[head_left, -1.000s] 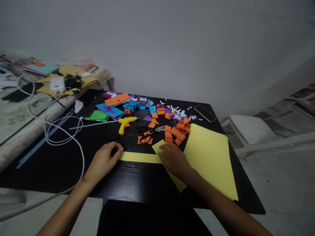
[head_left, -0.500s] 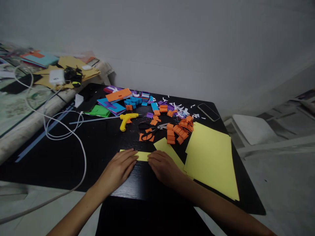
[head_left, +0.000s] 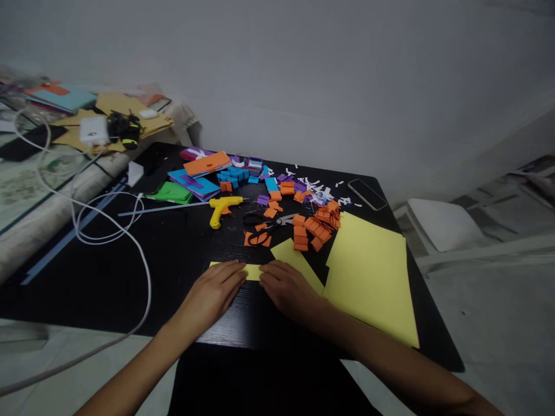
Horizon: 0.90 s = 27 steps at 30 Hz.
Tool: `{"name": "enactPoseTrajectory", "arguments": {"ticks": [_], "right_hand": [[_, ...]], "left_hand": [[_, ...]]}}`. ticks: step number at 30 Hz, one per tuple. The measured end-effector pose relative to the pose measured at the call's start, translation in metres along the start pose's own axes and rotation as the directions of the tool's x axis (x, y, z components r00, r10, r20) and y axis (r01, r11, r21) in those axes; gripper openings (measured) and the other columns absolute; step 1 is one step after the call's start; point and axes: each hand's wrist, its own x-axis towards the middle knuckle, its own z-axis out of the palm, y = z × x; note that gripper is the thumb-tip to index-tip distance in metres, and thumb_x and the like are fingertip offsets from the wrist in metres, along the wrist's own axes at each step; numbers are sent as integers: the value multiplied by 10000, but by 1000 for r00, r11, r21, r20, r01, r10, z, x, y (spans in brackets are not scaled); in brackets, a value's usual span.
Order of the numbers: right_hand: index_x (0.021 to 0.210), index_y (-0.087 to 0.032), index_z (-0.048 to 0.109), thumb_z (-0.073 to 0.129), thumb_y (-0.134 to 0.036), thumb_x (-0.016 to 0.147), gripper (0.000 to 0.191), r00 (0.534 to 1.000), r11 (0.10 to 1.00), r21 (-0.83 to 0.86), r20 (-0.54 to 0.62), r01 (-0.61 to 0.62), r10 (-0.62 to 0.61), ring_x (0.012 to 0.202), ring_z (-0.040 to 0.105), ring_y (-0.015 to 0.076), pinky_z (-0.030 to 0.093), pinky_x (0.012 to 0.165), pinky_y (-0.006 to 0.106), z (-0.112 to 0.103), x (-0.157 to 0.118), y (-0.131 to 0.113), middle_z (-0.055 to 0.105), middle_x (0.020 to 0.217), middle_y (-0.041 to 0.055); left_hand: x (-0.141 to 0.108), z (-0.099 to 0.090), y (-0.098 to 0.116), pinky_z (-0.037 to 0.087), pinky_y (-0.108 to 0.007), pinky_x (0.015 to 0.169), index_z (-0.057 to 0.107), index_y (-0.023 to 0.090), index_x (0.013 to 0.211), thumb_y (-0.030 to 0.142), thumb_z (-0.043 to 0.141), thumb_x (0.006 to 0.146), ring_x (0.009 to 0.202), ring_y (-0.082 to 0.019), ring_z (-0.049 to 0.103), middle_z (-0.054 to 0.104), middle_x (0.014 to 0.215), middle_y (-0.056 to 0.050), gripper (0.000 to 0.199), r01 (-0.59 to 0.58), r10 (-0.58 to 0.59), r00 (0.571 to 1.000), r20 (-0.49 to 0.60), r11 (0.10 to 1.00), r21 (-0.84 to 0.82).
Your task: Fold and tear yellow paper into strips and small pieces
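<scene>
A narrow yellow paper strip [head_left: 252, 272] lies flat on the black table near its front edge. My left hand [head_left: 217, 288] presses on the strip's left part, fingers together and covering much of it. At the strip's right end rests my right hand [head_left: 286, 287], its fingers curled together on the paper and hiding that end. Just beyond the right hand is a loose yellow piece [head_left: 299, 261]. Farther right lie large yellow sheets [head_left: 373, 277], overlapping one another.
Black-handled scissors [head_left: 264, 228], a yellow glue gun [head_left: 222, 209] and orange folded pieces [head_left: 318, 228] lie beyond my hands. White scraps [head_left: 316, 190] and a phone [head_left: 366, 194] are farther back. A white cable [head_left: 147, 277] loops across the left side.
My left hand has slid slightly right along the strip, narrowing the gap between my hands. The camera view has shifted a little.
</scene>
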Motion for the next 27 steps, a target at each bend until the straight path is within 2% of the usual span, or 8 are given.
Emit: {"name": "enactPoseTrajectory", "arguments": {"ticks": [3,9,13,16,19,22,24,27], "right_hand": [[1021,-154,695,671,-211,1001,66,1000,999,26,-3,-18,19,1159,632,283,522,1042,437,-4,-5,-1,719,1217,132],[1257,-115,626,771,-571,888,605,993,981,172,61,86,-98,1240,582,339,495,1079,488,-15,-37,-20,656,1325,176],[1317,-128,588,807,-454,888,582,990,971,230,107,69,-95,1249,564,314,496,1085,445,-10,-60,-39,652,1338,167],[1256,-145,620,751,-267,930,372,990,969,240,109,61,-90,1164,604,273,524,1024,398,-4,-68,-46,693,1244,138],[1098,-173,674,632,-161,981,125,987,962,264,126,63,-99,992,659,223,549,898,343,-5,-67,-45,736,1071,101],[1062,-170,699,577,-121,994,148,991,952,307,126,6,-47,841,682,193,547,786,306,-16,-61,-37,750,949,80],[1161,-167,706,607,-183,1003,186,996,919,386,72,-77,53,846,709,192,551,778,296,-27,-56,-31,766,980,86],[1252,-186,702,691,-283,982,287,984,845,504,76,-179,163,920,735,195,558,827,292,-38,-45,-21,778,1069,84]], "left_hand": [[-1,-3,6,584,-497,982,730,210,1193,289,568,1030,1139,-300,712,747,1257,-116,243,15,-15,1000,17,1000,7],[-33,-12,29,568,-525,971,646,187,1310,467,681,954,1167,-340,667,690,1308,-160,454,7,-5,991,136,1000,-12],[-58,-15,43,567,-509,976,603,207,1382,411,676,968,1175,-333,667,696,1313,-145,467,-58,62,984,169,998,-27],[-59,-20,49,572,-434,965,618,233,1361,221,580,1021,1126,-269,691,736,1226,-96,342,-101,113,974,198,992,-70],[-47,-28,48,592,-357,871,673,240,1244,187,539,1038,962,-213,723,764,1059,-61,252,-156,186,965,187,974,-163],[-33,-35,42,595,-306,807,683,242,1237,174,513,1047,836,-176,726,760,949,-41,263,-176,214,965,152,958,-227],[-24,-38,35,596,-297,808,669,243,1273,179,503,1055,824,-170,731,760,939,-36,282,-151,191,970,151,959,-241],[-11,-37,26,592,-283,798,663,242,1261,204,507,1065,842,-163,739,761,976,-32,254,-73,129,974,186,957,-279]]}}
